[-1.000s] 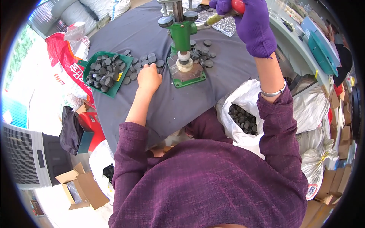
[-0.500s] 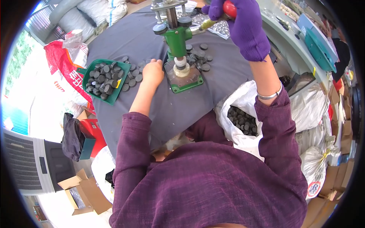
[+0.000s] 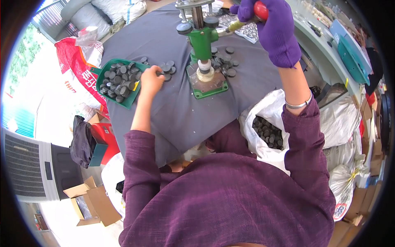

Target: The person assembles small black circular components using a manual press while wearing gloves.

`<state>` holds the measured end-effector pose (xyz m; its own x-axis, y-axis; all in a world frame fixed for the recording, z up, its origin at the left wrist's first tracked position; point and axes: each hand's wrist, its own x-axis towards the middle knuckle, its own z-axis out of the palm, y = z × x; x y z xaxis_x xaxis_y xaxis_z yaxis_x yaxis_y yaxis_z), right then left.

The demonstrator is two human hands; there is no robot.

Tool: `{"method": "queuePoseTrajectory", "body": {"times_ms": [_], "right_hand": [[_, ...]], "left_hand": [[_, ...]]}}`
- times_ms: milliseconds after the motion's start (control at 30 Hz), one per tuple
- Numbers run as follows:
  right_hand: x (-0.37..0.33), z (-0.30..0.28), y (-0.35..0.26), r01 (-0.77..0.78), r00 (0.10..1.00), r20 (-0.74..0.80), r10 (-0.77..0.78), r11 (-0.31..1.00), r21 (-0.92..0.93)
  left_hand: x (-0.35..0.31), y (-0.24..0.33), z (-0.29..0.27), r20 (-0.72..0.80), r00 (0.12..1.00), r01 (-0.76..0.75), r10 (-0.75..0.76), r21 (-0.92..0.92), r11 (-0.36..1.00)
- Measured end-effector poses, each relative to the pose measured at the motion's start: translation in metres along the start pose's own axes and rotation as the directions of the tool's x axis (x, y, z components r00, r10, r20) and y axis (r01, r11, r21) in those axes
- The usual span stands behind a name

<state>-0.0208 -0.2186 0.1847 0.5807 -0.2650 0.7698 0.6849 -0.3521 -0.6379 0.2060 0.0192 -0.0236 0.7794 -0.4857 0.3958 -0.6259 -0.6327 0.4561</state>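
My left hand [image 3: 152, 82] is bare and closed at the loose discs beside the green scoop, with a small black disc [image 3: 159, 73] at its fingertips. Partly hidden by this hand, more round discs [image 3: 168, 67] lie on the grey cloth. Black discs [image 3: 119, 79] also fill much of the green scoop [image 3: 131, 100]. In a purple glove, my right hand [image 3: 276, 33] grips the red ball knob [image 3: 260, 10] of the press lever. The green hand press [image 3: 201, 45] stands upright on the cloth, its ram down close to the white round seat [image 3: 205, 75] on its base.
Further discs [image 3: 224, 61] are piled right of the press. Behind it lies a clear bag of small shiny parts [image 3: 249, 31]. An open white sack of black discs [image 3: 266, 154] stands at the table's right edge, and a red-and-white sack [image 3: 78, 66] at its left.
My left hand has moved left, away from the press and nearer the scoop. My right hand keeps its grip on the lever knob. The whole view has shifted slightly.
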Motion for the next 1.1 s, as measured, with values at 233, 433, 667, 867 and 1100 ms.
{"method": "queuePoseTrajectory", "body": {"times_ms": [233,433,667,867,1100], "right_hand": [[0.001,-0.005,0.009,0.059,0.998,0.025,-0.059,0.998,-0.026],[0.001,0.0,0.005,-0.029,1.0,-0.007,0.029,0.998,0.064],[-0.001,-0.005,0.003,0.117,0.993,0.017,-0.116,0.993,-0.028],[0.004,-0.005,0.011,-0.026,0.999,-0.024,0.027,0.999,0.02],[0.012,-0.006,0.028,0.163,0.974,0.093,-0.204,0.929,0.332]], "left_hand": [[0.008,0.02,0.01,0.225,0.974,-0.05,0.004,0.201,0.978],[0.011,0.02,0.018,0.243,0.969,-0.048,-0.045,0.36,0.932],[-0.012,0.028,0.004,0.162,0.987,-0.006,0.014,-0.047,0.999],[-0.039,0.025,0.006,0.138,0.988,0.15,-0.073,-0.724,0.673],[-0.061,0.044,-0.011,0.113,0.992,0.125,-0.052,-0.878,0.462]]}}
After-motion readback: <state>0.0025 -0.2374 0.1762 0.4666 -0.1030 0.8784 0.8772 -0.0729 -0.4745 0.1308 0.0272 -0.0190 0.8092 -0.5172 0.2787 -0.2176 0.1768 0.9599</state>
